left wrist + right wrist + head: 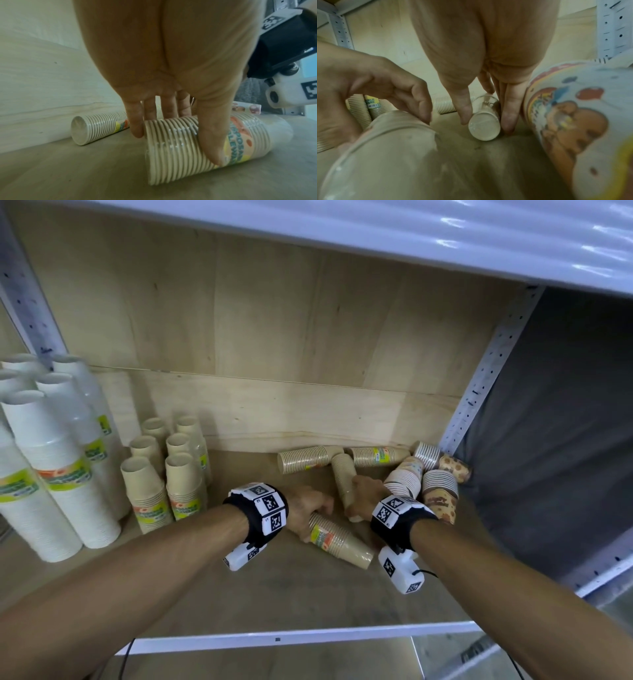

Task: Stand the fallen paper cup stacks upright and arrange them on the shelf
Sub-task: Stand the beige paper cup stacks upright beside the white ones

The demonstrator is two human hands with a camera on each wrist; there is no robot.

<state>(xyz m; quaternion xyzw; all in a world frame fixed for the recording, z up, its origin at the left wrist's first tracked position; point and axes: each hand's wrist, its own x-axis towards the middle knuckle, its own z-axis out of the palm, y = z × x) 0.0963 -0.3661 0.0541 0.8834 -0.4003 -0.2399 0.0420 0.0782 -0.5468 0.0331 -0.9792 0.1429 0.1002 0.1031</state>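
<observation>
Both hands are taking hold of fallen stacks near the right end of the shelf (308, 638): the left hand (305, 508) curls fingers and thumb round a labelled tan cup stack (339, 539) lying near the front edge. The right hand (364, 496) pinches a slimmer tan stack (342, 474) between thumb and fingers. Next, I judge, each must be tipped upright and carried left beside the standing stacks (161, 474).

Shelf board (260, 583): pale plywood, matt, grain showing. Back panel (260, 313): same wood, smooth. Uprights (486, 371): white painted metal, perforated. Upper shelf edge (445, 237): glossy white, reflecting light. Fallen kraft cup stack (181, 148): beige paper, ribbed by rims, sleeved in clear glossy film (printed label beneath). Cartoon-print cup stack (570, 116): white paper, colour-printed, film-wrapped. Upright white cup stacks (51, 460): smooth, slightly shiny.
</observation>
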